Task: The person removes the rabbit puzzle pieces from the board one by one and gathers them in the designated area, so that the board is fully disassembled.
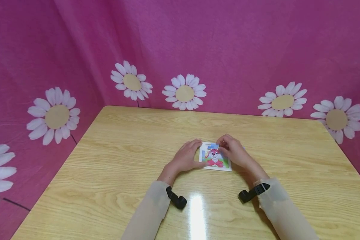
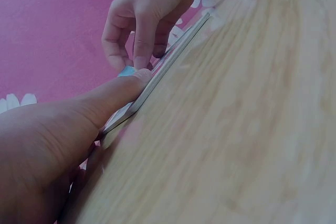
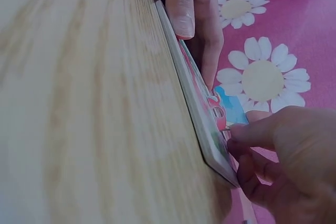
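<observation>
Head view: picture puzzle [image 1: 215, 162] on tabletop [image 1: 108, 173]
Left hand [image 1: 186, 156]: spread, thumb touching puzzle
Right hand [image 1: 234, 151]: pinching blue piece [image 3: 231, 106]

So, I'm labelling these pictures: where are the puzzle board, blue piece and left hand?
Puzzle board [image 1: 204, 147]: head view, bare white upper-left part.
Blue piece [image 3: 230, 106]: right wrist view, its blue face.
Left hand [image 1: 184, 157]: head view, back of hand.

Magenta daisy-print cloth [image 1: 228, 43] behind a pale wood-grain table [image 1: 108, 166], bright glare [image 1: 197, 216] on top.
</observation>
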`<state>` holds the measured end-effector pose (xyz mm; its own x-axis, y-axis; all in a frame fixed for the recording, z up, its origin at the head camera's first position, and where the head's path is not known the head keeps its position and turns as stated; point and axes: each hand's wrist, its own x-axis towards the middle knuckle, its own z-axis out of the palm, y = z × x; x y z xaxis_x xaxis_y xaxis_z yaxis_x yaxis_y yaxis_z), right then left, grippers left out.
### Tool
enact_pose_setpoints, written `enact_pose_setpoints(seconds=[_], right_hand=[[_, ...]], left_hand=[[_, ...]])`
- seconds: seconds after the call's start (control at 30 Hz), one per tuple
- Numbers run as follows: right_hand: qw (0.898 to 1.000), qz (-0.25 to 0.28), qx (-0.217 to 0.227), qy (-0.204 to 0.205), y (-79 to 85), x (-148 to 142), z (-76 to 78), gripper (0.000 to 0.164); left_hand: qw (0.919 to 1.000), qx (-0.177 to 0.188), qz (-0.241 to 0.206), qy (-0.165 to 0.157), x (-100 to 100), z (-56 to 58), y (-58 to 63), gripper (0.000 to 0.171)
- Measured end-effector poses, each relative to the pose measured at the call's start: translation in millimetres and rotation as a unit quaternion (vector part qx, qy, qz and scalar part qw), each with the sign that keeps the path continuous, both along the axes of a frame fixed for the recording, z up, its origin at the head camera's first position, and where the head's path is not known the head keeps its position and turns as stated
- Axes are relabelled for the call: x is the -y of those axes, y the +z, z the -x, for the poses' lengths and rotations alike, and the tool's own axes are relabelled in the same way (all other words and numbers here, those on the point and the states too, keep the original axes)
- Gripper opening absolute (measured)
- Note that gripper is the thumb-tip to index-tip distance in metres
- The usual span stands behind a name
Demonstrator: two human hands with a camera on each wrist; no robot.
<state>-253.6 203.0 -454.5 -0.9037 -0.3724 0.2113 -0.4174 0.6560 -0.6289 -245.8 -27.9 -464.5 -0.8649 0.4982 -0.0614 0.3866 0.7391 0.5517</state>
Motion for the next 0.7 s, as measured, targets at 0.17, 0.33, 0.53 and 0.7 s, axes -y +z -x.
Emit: enact_pose_setpoints(seconds=[0.17,0.33,0.53,0.7], right_hand=[[1.000,0.004,-0.009,0.009,2.1,1,1.2,0.013],[1.000,0.006,-0.020,0.018,3.2,1,0.8,0.012],[0.999,0.005,-0.027,0.018,3.2,0,0.2,0.013],[0.999,0.004,-0.027,0.018,3.3,0,0.0,0.012]], left_hand=[[1.0000,0.001,0.002,-0.001,0,0.9,0.1,0.090],[1.0000,0.004,-0.001,-0.002,0,0.1,1.9,0.089],[0.9997,0.006,-0.021,0.012,-1,-2.0,4.4,0.086],[0.9978,-0.032,-0.022,0.054,-12,-1.1,-0.8,0.073]])
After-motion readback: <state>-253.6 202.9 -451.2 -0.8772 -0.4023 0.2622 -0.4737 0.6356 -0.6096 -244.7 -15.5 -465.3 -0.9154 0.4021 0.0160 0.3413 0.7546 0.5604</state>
